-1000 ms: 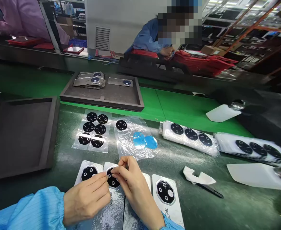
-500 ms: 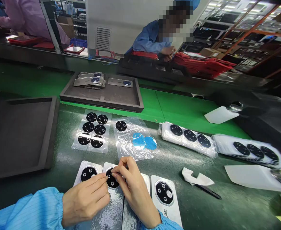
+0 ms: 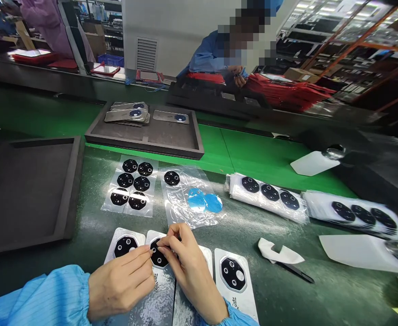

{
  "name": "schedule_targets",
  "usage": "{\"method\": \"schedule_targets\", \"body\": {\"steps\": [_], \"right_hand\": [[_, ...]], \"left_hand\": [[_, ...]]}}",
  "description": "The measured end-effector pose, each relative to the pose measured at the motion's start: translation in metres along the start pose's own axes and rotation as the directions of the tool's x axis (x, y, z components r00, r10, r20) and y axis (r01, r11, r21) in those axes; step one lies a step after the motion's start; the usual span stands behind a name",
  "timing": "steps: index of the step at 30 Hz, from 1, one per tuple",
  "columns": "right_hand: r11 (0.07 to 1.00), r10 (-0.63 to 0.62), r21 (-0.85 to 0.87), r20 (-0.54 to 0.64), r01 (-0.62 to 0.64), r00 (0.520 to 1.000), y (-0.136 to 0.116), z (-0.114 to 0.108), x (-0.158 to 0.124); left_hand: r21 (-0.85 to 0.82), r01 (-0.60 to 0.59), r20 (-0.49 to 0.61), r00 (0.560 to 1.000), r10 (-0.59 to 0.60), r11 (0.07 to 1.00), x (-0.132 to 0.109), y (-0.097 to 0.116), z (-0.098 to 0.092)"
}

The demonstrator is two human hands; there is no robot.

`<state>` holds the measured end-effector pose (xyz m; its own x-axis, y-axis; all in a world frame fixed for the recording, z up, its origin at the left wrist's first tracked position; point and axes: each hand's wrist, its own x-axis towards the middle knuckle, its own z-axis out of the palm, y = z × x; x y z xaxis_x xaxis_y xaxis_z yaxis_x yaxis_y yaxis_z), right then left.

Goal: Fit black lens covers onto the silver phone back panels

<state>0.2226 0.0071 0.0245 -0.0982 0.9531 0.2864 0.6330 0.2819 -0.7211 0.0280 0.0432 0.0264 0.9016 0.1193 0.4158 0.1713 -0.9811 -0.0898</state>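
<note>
Several silvery panels with black octagonal camera areas lie in a row at the front. My left hand (image 3: 122,281) is closed, its fingertips touching the left edge of the black octagon (image 3: 159,260) on the second panel (image 3: 156,294). At the top of that octagon my right hand (image 3: 187,265) is closed too, thumb and index finger pinched together; whatever lies between them is too small to make out. The first panel (image 3: 112,240) is partly behind my left hand. A third is mostly covered by my right hand, and the rightmost panel (image 3: 249,290) lies uncovered.
Beyond the hands lie a sheet of black stickers (image 3: 136,183) and a clear film (image 3: 176,199) with blue pieces. A dark tray (image 3: 144,144) holds more panels. Sticker stacks (image 3: 270,206), tweezers (image 3: 295,272) and a white wipe are to the right. A person (image 3: 207,54) sits opposite.
My hands have hardly moved. Across the table, the person's hands have shifted slightly.
</note>
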Motion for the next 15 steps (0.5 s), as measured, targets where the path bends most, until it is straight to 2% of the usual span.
{"method": "schedule_targets", "body": {"steps": [15], "right_hand": [[0.946, -0.123, -0.292, 0.067, 0.137, 0.99, -0.0062, -0.0002, -0.0058]], "left_hand": [[-0.04, 0.023, -0.021, 0.999, -0.024, 0.999, 0.002, 0.0005, 0.0001]]}}
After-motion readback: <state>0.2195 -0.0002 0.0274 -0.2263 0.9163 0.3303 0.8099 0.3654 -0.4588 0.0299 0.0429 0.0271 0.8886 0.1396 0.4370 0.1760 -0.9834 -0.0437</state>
